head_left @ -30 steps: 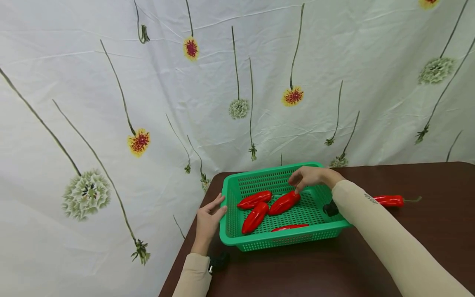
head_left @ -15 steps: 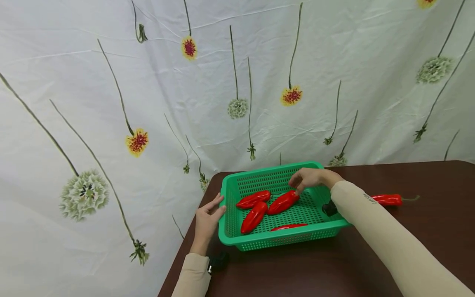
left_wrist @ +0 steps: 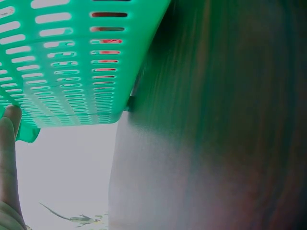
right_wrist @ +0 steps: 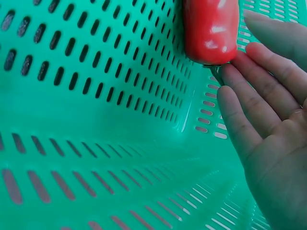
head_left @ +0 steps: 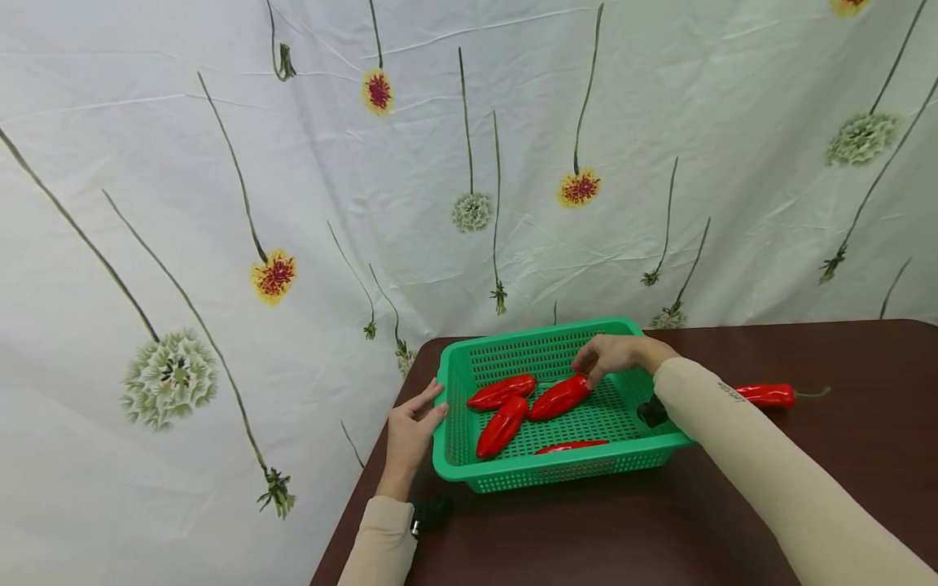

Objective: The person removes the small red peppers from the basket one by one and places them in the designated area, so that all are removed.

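A green perforated plastic basket (head_left: 572, 461) stands on the table with several red peppers in it. My left hand (head_left: 410, 431) is at the basket's left rim, fingers mostly straight; in the left wrist view one finger (left_wrist: 9, 153) reaches up to the basket's wall. Inside the basket, my right hand (head_left: 615, 353) is at the right end of one pepper (head_left: 560, 398). The right wrist view has its extended fingers (right_wrist: 254, 100) beside that pepper's stem end, with the thumb apart from them. Two more peppers lie to the left, and one (head_left: 573, 447) is partly hidden by the front wall.
On the dark brown table (head_left: 572, 537), another red pepper (head_left: 769, 395) with a green stem lies right of the basket, partly covered by my right sleeve. A white cloth (head_left: 410, 163) printed with flowers hangs behind the table. Black wrist cameras are strapped to both wrists.
The hands, basket and peppers stay almost where they were. The head view shifts slightly, and the right fingers move very little at the pepper's end.
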A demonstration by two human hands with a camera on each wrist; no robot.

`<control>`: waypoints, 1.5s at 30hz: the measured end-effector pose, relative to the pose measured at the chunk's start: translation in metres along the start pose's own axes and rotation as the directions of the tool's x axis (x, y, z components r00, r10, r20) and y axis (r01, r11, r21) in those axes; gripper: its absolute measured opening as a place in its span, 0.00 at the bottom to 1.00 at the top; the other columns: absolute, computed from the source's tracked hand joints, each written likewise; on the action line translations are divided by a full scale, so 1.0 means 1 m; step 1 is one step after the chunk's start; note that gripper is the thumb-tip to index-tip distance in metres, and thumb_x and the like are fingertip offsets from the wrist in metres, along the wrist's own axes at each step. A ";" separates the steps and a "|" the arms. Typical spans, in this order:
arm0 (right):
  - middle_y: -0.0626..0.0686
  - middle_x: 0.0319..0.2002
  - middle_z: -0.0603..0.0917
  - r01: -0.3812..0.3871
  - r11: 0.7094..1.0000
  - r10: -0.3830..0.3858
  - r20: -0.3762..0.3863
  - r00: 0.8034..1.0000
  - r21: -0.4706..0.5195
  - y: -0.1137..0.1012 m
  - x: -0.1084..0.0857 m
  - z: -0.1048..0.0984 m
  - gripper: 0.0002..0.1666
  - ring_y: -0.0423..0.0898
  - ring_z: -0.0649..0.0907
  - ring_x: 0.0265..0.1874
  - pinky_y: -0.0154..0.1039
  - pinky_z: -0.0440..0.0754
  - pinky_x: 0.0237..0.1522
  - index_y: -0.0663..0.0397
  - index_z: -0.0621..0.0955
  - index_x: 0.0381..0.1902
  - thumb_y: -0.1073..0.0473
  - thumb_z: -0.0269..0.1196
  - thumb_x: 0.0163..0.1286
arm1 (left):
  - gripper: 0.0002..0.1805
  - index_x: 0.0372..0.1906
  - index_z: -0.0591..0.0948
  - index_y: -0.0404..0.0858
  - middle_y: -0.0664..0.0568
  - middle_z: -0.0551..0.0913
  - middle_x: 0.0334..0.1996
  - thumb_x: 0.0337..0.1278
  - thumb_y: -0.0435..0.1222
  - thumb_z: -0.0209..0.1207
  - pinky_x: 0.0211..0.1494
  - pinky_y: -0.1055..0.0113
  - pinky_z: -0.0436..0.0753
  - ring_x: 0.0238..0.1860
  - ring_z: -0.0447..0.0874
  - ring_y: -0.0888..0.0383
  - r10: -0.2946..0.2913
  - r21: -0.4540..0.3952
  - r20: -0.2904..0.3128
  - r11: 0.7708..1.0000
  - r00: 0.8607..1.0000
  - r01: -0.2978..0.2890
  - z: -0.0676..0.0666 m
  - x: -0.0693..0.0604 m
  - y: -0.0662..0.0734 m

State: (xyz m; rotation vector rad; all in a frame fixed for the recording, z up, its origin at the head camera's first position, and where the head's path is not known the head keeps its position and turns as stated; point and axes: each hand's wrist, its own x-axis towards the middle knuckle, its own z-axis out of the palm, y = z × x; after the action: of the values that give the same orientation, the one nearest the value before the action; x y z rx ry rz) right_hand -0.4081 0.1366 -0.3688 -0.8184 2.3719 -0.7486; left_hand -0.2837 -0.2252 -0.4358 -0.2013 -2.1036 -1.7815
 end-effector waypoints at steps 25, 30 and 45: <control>0.64 0.61 0.81 -0.028 0.995 0.031 0.035 0.999 -0.099 0.002 0.001 0.002 0.29 0.57 0.81 0.60 0.47 0.82 0.59 0.69 0.78 0.62 0.65 0.69 0.64 | 0.22 0.61 0.80 0.30 0.41 0.75 0.68 0.62 0.27 0.63 0.49 0.77 0.83 0.65 0.77 0.43 -0.001 0.001 0.013 1.000 1.000 0.001 0.003 -0.001 0.002; 0.59 0.57 0.83 -0.052 0.992 0.057 0.036 0.998 -0.115 0.002 0.002 0.004 0.24 0.54 0.81 0.57 0.47 0.82 0.57 0.63 0.82 0.58 0.64 0.69 0.64 | 0.21 0.61 0.81 0.31 0.42 0.75 0.67 0.62 0.27 0.63 0.49 0.77 0.83 0.63 0.79 0.43 0.001 0.000 0.006 1.000 1.000 -0.001 0.002 0.000 0.000; 0.57 0.55 0.83 -0.097 0.985 0.109 0.080 0.991 -0.141 0.002 0.002 0.004 0.24 0.50 0.82 0.54 0.45 0.82 0.55 0.61 0.81 0.60 0.63 0.68 0.66 | 0.21 0.61 0.80 0.31 0.43 0.76 0.67 0.62 0.26 0.62 0.50 0.77 0.82 0.63 0.79 0.44 -0.004 -0.003 0.010 1.000 1.000 0.004 0.000 0.000 0.000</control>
State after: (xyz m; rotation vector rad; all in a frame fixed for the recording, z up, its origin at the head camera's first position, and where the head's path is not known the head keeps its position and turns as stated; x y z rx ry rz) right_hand -0.4079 0.1347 -0.3738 -0.7610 2.3866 -0.5021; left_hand -0.2838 -0.2255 -0.4355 -0.2081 -2.1096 -1.7899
